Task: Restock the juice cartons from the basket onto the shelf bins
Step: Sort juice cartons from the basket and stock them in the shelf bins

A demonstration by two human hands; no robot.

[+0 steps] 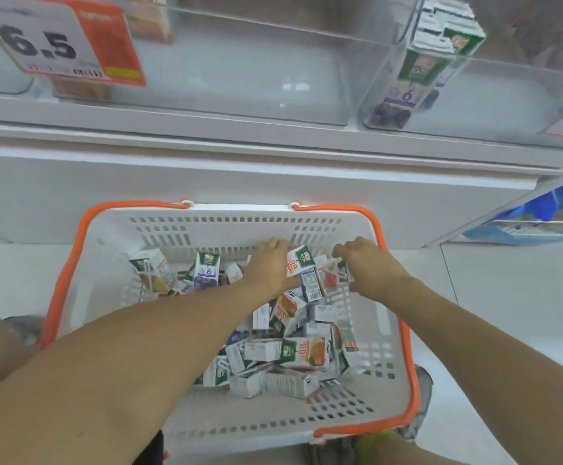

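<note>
Between both hands [268, 266], seemingly gripped: carton [300, 260].

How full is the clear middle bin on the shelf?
Empty: the middle bin shows only its bare floor, while the right bin holds cartons.

I have both bare forearms extended forward and downward, converging slightly toward the centre of the view. My left hand [270, 266] is palm-down with its knuckles raised and its fingers curled under, out of sight. My right hand [370, 263] lies just beside it, apart from it, wrist bent and fingers curled downward, fingertips hidden.
</note>
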